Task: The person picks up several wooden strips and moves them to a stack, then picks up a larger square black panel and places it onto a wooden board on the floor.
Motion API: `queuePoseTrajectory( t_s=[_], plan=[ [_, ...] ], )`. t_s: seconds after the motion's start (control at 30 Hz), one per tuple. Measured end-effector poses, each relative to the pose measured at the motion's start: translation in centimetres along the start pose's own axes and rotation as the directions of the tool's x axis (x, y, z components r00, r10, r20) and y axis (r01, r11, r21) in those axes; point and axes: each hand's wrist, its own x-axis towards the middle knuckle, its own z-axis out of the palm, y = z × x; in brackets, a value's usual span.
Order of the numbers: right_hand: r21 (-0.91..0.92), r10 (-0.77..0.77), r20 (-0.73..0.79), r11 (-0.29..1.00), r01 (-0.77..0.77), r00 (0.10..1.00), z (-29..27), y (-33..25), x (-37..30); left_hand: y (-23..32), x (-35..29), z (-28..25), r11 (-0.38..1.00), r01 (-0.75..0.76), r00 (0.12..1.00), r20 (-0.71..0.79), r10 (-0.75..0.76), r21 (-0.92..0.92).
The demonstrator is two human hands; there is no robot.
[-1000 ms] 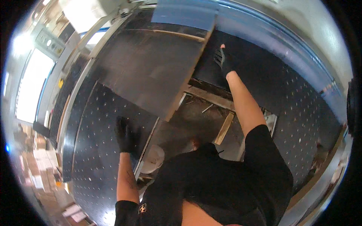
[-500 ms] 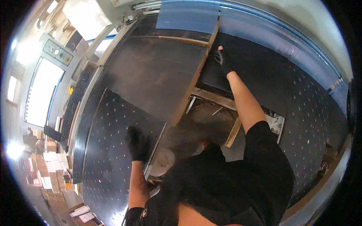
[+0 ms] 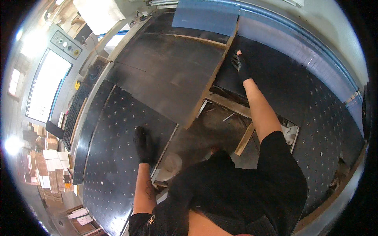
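My left hand [image 3: 143, 146], in a black glove, lies with fingers stretched out on a dark tabletop dotted with small studs [image 3: 122, 137]. Farther off, my right hand [image 3: 241, 67], gloved too with one bare fingertip showing, rests on a smooth dark panel [image 3: 271, 70], its fingers apart. I see nothing held in either hand. Just left of the right hand runs a narrow wooden strip [image 3: 214, 80] along the edge of a large dark sheet [image 3: 169, 74]. That sheet overlaps the far part of the studded top.
Between the tabletops is a floor gap with a loose wooden bar [image 3: 245, 139] and a pale round bucket [image 3: 169, 167]. Blue translucent curtain strips [image 3: 204, 17] hang along the far side. A monitor [image 3: 49, 86] and keyboard [image 3: 73, 118] stand at left, with stacked cartons [image 3: 53, 169] below.
The view has shifted slightly, so the tables and sheet sit a little differently in the picture. Both hands stay at about the same spots on the surfaces.
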Motion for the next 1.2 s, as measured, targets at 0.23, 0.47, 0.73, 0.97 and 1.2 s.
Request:
queuePoseTrajectory(
  t_s=[0.23, 0.47, 0.73, 0.97, 1.2],
  plan=[
    [0.026, 0.011, 0.048, 1.000, -0.012, 0.999, 2.1, -0.8, -5.0, 1.7, -0.1, -0.5, 0.943, 0.149, 0.986, -0.023, -0.163, -0.298],
    [-0.133, 0.090, 0.024, 0.987, -0.086, 0.996, 3.7, 1.0, -12.0, -0.7, -0.6, -1.6, 0.979, 0.030, 0.985, -0.162, -0.063, -0.200],
    [-0.337, 0.039, 0.072, 0.941, -0.012, 0.997, 8.0, 2.5, -17.1, 1.9, -1.0, 2.1, 0.171, 0.154, 0.964, 0.110, -0.243, -0.973],
    [-0.209, 0.310, 0.055, 0.933, -0.293, 0.949, 9.6, 5.1, -13.2, 13.1, -1.9, 4.8, 0.559, 0.296, 0.869, -0.025, -0.495, -0.775],
    [-0.401, 0.116, -0.148, 0.901, -0.167, 0.982, 10.1, 2.5, -20.6, 10.6, -2.9, 3.6, 0.737, 0.264, 0.922, -0.061, -0.382, -0.622]
  ],
)
